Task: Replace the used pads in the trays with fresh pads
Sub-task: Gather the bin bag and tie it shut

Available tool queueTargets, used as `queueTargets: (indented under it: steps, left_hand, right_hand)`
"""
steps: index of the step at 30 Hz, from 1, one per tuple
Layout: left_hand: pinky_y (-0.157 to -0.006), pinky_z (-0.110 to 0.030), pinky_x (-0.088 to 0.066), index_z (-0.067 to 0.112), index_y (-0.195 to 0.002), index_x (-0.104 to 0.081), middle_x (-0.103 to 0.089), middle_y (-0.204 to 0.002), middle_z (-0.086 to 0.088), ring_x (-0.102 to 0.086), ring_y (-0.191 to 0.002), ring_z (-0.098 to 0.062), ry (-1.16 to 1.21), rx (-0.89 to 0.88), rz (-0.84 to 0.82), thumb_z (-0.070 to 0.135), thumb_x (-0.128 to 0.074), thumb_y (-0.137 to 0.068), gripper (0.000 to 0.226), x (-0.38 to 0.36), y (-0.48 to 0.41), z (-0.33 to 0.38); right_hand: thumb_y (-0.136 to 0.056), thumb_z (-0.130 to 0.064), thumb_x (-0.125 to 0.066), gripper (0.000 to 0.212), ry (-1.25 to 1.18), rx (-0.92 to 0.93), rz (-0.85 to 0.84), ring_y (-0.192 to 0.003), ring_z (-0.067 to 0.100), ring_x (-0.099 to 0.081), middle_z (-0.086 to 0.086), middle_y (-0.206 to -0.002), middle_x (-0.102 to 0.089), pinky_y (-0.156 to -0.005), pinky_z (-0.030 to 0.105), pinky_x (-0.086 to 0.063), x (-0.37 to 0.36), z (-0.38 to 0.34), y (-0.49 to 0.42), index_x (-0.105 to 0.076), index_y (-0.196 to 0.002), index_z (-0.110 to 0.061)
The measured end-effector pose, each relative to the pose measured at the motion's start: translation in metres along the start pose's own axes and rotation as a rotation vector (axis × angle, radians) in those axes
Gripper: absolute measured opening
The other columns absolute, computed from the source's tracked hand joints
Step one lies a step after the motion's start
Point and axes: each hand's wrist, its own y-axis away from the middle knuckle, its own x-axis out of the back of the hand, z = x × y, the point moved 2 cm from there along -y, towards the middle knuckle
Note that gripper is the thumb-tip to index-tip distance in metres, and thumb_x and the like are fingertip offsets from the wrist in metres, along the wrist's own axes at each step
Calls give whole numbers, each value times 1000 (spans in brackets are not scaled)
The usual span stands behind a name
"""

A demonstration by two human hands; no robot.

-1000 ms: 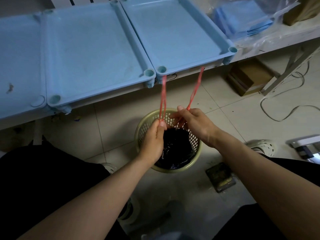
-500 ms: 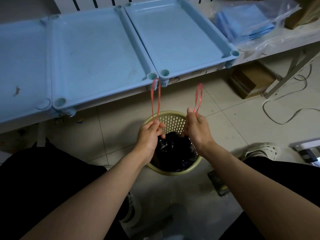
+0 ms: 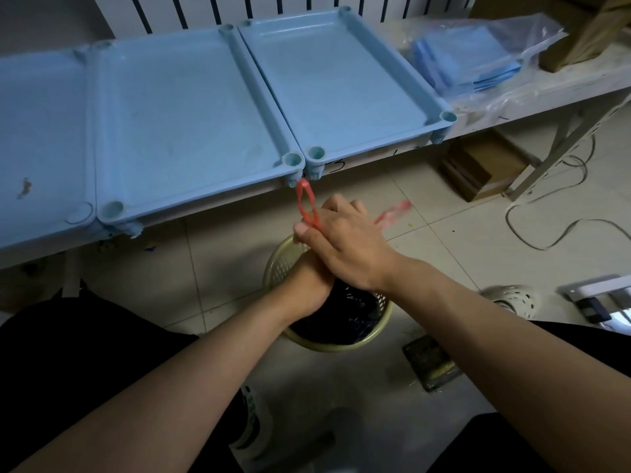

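Note:
Three light blue trays stand side by side on a white shelf: the left tray (image 3: 41, 138), the middle tray (image 3: 177, 117) and the right tray (image 3: 341, 83), all bare inside. Fresh blue pads (image 3: 467, 63) lie in a clear plastic bag at the shelf's right. Below, a yellow-green basket (image 3: 341, 343) on the floor holds a black rubbish bag (image 3: 341, 312) with red drawstring loops (image 3: 307, 206). My right hand (image 3: 345, 247) crosses over my left hand (image 3: 307, 285) above the basket. The right pinches one red loop; the other loop (image 3: 392, 213) sticks out to the right, and the left hand's grip is hidden.
A cardboard box (image 3: 485, 165) sits under the shelf at right, beside a metal shelf leg (image 3: 560, 145) and a loose white cable (image 3: 546, 230). A perforated white shoe (image 3: 512, 298) and a dark flat block (image 3: 430, 367) lie on the tiled floor near the basket.
My hands, held apart with one red loop each, have come together and crossed, the right over the left. The loops are crossed too, one pointing up and one to the right.

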Motion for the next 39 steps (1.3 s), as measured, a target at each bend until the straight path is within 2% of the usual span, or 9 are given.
queueTargets:
  steps: [3, 7, 12, 17, 21, 24, 29, 32, 39]
  left_hand:
    - [-86, -16, -46, 15, -107, -57, -62, -101, 4, -57, -93, 4, 132, 170, -85, 3, -39, -96, 24, 10, -2, -8]
    - [-54, -13, -36, 13, -70, -53, -51, -63, -2, -44, -48, 1, 55, 311, -113, 14, -39, -103, 36, 32, -3, -15]
    - [-67, -12, -47, 2, -91, -71, -73, -83, -8, -59, -73, -16, 169, 358, -73, 1, -57, -92, 14, 45, -9, -15]
    - [-72, -14, -52, 11, -83, -74, -73, -72, 1, -67, -73, -12, 63, 288, -82, -9, -71, -77, 22, 50, -5, -13]
    - [-66, -18, -53, 14, -78, -67, -70, -69, 0, -66, -65, -8, -65, 169, -155, -13, -75, -71, 29, 49, 0, -12]
    - [-64, -25, -51, 18, -81, -53, -63, -73, 1, -61, -68, -13, -346, -36, -117, -3, -71, -76, 29, 45, 3, -9]
    - [-74, -29, -44, 20, -90, -54, -58, -89, 7, -53, -83, -19, -777, -471, 51, 12, -61, -82, 14, 44, 12, -10]
    - [-76, -29, -43, 16, -89, -63, -60, -88, 8, -56, -82, -19, -677, -408, 151, 19, -65, -81, 8, 40, 15, -19]
    - [-66, -31, -43, 12, -79, -62, -63, -78, 4, -52, -72, -18, -652, -349, 233, 28, -57, -84, 17, 41, 21, -20]
  right_hand:
    - [-89, -68, -14, 67, 197, -35, -92, -106, 19, -53, -2, -102, -67, -94, 38, -31, 9, 20, 7, -63, -113, -29]
    - [-98, -57, -21, 58, 360, -210, -181, -88, 34, -63, 12, -87, -68, -71, 35, -41, 9, 48, 26, -64, -90, -19]
    - [-93, -49, -52, 49, -254, -245, -43, -54, 24, -47, 5, -54, -51, -56, 36, -42, 2, 42, 39, -53, -61, -13]
    - [-90, -37, -63, 35, -478, -234, -273, -52, 17, -48, 13, -60, -60, -55, 29, -41, -6, 28, 49, -60, -62, -17]
    - [-97, -14, -54, 13, -654, -369, -30, -88, 16, -63, 6, -93, -68, -84, 30, -50, -3, 40, 38, -66, -97, -8]
    - [-95, 10, -42, 30, -859, -424, -81, -96, 12, -63, 9, -104, -67, -91, 21, -50, -14, 36, 30, -60, -117, 0]
    - [-89, 11, -50, 30, -855, -481, -244, -91, 13, -62, 1, -95, -69, -88, 26, -51, -26, 26, 30, -63, -112, -3]
    - [-88, 7, -56, 23, -812, -497, -261, -90, 18, -66, 13, -99, -72, -89, 28, -51, -31, 26, 28, -68, -106, -1]
    - [-87, -3, -56, 19, -553, -476, -18, -77, 9, -53, -6, -80, -60, -73, 19, -42, -32, 25, 24, -65, -81, -18]
